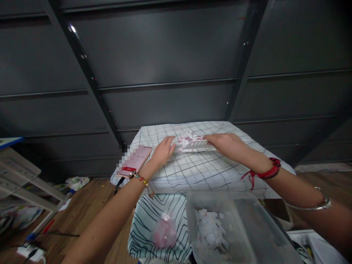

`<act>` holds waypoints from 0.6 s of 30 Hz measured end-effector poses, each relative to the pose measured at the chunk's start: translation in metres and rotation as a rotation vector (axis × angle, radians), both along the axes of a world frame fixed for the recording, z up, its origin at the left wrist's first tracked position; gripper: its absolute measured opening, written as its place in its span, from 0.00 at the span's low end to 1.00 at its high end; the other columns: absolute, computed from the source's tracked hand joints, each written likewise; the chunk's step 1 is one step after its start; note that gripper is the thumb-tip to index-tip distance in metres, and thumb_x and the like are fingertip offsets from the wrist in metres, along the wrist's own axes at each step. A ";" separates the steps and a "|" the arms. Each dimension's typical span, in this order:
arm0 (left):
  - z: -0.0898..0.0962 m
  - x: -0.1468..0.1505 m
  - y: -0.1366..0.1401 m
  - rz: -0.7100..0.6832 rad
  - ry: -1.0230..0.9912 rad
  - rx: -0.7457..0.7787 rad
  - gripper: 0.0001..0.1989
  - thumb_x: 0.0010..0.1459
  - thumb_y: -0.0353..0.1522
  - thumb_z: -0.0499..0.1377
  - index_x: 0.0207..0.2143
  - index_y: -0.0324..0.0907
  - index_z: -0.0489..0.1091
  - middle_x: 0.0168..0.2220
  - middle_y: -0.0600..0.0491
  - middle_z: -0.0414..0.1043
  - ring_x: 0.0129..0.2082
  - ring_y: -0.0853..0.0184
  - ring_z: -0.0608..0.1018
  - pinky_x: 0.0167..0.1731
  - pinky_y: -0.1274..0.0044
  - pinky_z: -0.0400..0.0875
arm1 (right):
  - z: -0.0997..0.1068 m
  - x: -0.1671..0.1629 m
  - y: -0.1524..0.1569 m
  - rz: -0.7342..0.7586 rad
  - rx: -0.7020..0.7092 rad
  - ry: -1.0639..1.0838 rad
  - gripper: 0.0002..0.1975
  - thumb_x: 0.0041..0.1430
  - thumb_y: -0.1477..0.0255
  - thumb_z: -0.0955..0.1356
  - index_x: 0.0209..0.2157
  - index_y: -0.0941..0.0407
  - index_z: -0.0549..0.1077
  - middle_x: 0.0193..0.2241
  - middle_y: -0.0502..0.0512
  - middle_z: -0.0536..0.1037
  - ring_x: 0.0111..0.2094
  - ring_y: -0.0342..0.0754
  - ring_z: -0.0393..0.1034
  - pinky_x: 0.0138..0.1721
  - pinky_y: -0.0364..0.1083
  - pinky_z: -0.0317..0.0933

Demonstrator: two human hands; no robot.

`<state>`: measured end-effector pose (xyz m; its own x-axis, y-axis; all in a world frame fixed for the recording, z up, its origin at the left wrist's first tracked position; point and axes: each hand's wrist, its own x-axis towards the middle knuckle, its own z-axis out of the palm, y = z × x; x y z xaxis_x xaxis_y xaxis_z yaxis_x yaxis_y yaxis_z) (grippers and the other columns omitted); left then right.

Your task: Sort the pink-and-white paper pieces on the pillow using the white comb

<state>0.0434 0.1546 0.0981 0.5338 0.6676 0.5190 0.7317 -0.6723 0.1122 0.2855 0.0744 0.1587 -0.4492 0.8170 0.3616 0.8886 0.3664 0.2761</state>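
The right hand [226, 144] holds a white slotted piece [197, 144] in its grip. The left hand [163, 151], grip parted, sits at the piece's nine o'clock.

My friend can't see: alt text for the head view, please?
A person's right hand holds a slotted white strip by small white and pink pieces on white grid-patterned cloth; the left hand, open, is between them and a pink phone.

Dark grey panelled wall [167, 47] fills the back: horizontal ribs, two slanting posts [244, 64], bright glint [73, 28] upper left. Brown wood-look floor [96, 198]. Pale blue-edged furniture frame [22, 165] at left, white grid-cloth surface [198, 172] against wall. Lighting dim.
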 end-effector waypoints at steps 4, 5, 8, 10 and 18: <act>-0.027 -0.015 0.017 0.095 0.079 -0.157 0.19 0.64 0.35 0.45 0.55 0.35 0.57 0.56 0.40 0.60 0.55 0.59 0.66 0.53 0.67 0.61 | -0.002 -0.004 0.012 -0.048 0.048 -0.060 0.21 0.58 0.80 0.57 0.53 0.55 0.64 0.39 0.59 0.77 0.33 0.48 0.72 0.29 0.44 0.58; -0.033 -0.018 0.019 0.111 0.095 -0.174 0.19 0.64 0.35 0.46 0.54 0.35 0.57 0.55 0.40 0.61 0.55 0.59 0.66 0.53 0.67 0.61 | -0.004 -0.006 0.015 -0.039 0.040 -0.069 0.22 0.59 0.80 0.57 0.55 0.55 0.63 0.38 0.58 0.78 0.33 0.48 0.71 0.29 0.44 0.58; -0.042 -0.021 0.023 0.126 0.153 -0.220 0.17 0.64 0.34 0.45 0.53 0.37 0.60 0.55 0.41 0.62 0.56 0.59 0.65 0.53 0.66 0.60 | -0.011 -0.012 0.021 -0.008 0.008 -0.070 0.23 0.60 0.79 0.57 0.57 0.53 0.60 0.38 0.57 0.77 0.33 0.48 0.71 0.29 0.44 0.57; -0.042 -0.021 0.022 0.144 0.183 -0.235 0.17 0.65 0.34 0.45 0.52 0.37 0.61 0.56 0.42 0.62 0.57 0.60 0.63 0.54 0.66 0.58 | -0.014 -0.017 0.022 0.007 -0.009 -0.062 0.24 0.61 0.79 0.57 0.57 0.52 0.59 0.39 0.58 0.77 0.34 0.48 0.71 0.29 0.44 0.57; -0.041 -0.019 0.021 0.161 0.120 -0.206 0.15 0.63 0.33 0.47 0.48 0.38 0.66 0.54 0.44 0.65 0.55 0.60 0.66 0.53 0.69 0.61 | -0.003 -0.023 0.013 0.041 -0.007 -0.058 0.21 0.58 0.80 0.58 0.52 0.53 0.66 0.37 0.57 0.78 0.33 0.48 0.71 0.30 0.44 0.56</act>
<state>0.0240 0.1756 0.0570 0.4620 0.8336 0.3028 0.8435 -0.5185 0.1404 0.2627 0.0875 0.1555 -0.5022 0.8000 0.3283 0.8555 0.4042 0.3238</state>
